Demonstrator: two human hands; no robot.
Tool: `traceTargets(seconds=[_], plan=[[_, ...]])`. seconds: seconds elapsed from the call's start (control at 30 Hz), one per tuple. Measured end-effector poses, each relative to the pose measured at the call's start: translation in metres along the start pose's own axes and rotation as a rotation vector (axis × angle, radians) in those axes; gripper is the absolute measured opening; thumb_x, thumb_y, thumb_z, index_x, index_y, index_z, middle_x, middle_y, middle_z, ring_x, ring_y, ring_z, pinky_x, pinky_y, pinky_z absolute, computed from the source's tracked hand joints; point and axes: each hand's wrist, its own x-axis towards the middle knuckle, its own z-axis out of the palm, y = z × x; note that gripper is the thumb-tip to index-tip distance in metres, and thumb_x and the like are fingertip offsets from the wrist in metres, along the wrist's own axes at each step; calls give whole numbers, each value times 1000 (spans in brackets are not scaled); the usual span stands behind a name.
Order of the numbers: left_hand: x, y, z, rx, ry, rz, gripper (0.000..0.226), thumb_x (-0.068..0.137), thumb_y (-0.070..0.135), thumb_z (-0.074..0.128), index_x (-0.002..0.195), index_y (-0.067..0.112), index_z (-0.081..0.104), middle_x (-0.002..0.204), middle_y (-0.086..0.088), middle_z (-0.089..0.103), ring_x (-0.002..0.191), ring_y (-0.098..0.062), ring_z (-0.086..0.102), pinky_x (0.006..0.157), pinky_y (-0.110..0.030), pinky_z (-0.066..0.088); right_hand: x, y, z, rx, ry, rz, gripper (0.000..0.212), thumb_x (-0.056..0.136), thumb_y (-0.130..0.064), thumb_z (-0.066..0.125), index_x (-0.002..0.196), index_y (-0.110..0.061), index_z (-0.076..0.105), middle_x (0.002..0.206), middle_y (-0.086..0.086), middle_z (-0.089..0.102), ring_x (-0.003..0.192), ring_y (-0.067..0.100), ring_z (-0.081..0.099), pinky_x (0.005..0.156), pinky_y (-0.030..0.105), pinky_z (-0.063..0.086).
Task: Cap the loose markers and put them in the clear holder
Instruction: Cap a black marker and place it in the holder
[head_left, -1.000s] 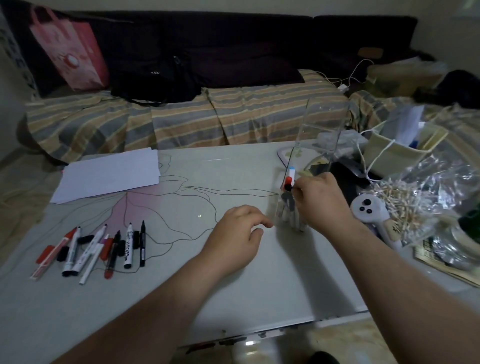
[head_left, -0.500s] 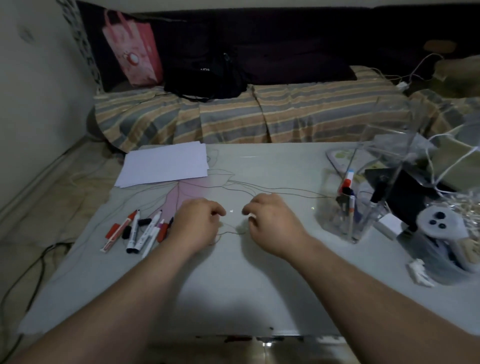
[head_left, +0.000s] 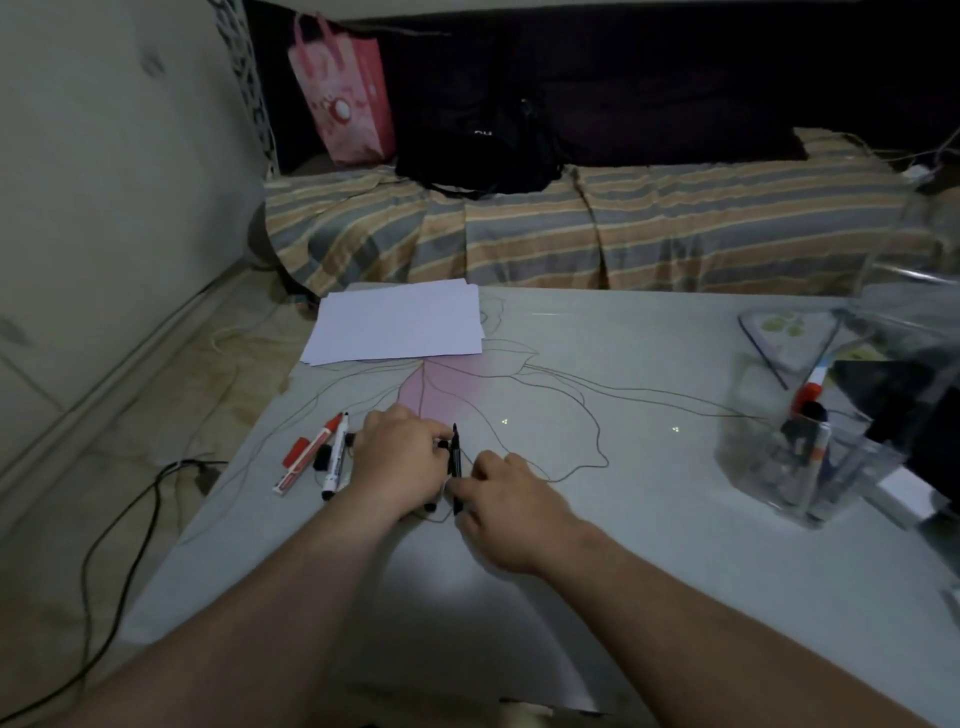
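Hands meet at the thin black uncapped marker on the pale table, well left of the clear plastic holder: right hand pinches its lower end, left hand curls over the loose markers beside it, grip unclear.

Loose markers lie on the worktop at its left, with the paper sheets behind them. The holder stands well apart at the right. A bed runs behind the worktop, bearing two bags.
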Motion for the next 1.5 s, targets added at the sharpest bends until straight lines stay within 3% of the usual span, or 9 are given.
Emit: traceTargets(seconds=[0.27, 0.47, 0.87, 1.03, 1.1, 1.2, 1.33, 1.43, 1.5], plan=[[2, 5, 3, 98, 17, 25, 36, 94, 41, 52, 127, 42, 65, 129, 1, 55, 118, -27, 42, 101, -38, 40, -10, 22, -8, -55, 64, 165, 25, 100, -21, 49, 111, -5, 65, 115, 16, 56, 105, 35, 56, 80, 40, 48], [2, 7, 5, 234, -37, 39, 39, 88, 47, 53, 125, 40, 62, 124, 0, 55, 117, -27, 42, 96, -38, 38, -32, 56, -19, 35, 16, 325, 23, 97, -28, 55, 105, -10, 66, 110, 16, 62, 101, 34, 64, 81, 36, 51], [1, 27, 18, 311, -43, 140, 32, 82, 50, 62, 112, 39, 60, 108, 6, 52, 104, -23, 40, 80, -38, 33, -74, 85, -29, 72, -63, 379, 16, 92, -29, 64, 103, -17, 65, 113, 13, 63, 106, 32, 61, 87, 37, 50], [-13, 54, 22, 311, -63, 278, 35, 90, 29, 53, 120, 47, 55, 116, 13, 60, 106, -21, 41, 77, -37, 27, -83, 86, -35, 68, -52, 392, 19, 94, -17, 54, 113, -16, 59, 116, 15, 62, 109, 34, 60, 87, 36, 48], [-18, 59, 27, 235, -52, 310, 43, 91, 23, 51, 125, 49, 53, 114, 11, 64, 107, -22, 45, 80, -37, 30, -87, 85, -41, 60, -40, 414, 28, 94, -11, 49, 123, -11, 48, 119, 20, 61, 111, 37, 60, 85, 39, 46], [-19, 64, 29, -47, -45, 294, 44, 88, 19, 61, 126, 41, 59, 110, 3, 69, 105, -22, 59, 86, -32, 45, -91, 88, -53, 180, -6, 495, 27, 93, -11, 48, 119, -10, 38, 116, 25, 62, 105, 40, 62, 77, 39, 43], [-21, 77, 11, -658, -43, 83, 23, 89, 11, 70, 105, 27, 74, 97, 6, 73, 80, -12, 71, 62, -14, 53, -92, 93, -83, 271, 156, 468, 31, 94, -8, 44, 125, -13, 50, 113, 21, 65, 103, 38, 59, 81, 38, 45], [-24, 84, -1, -876, -59, 55, 22, 92, 6, 66, 100, 25, 73, 91, 3, 73, 65, -14, 63, 50, -8, 43, -94, 86, -106, 268, 342, 289, 15, 100, -23, 43, 104, -23, 58, 92, 3, 65, 90, 27, 57, 78, 41, 47], [-24, 87, -6, -939, -56, 71, 25, 89, 4, 68, 97, 27, 74, 90, 5, 74, 65, -10, 62, 55, -11, 46, -98, 81, -115, 203, 380, 207, 21, 102, -39, 42, 88, -28, 52, 79, -5, 57, 82, 19, 53, 73, 41, 48]])
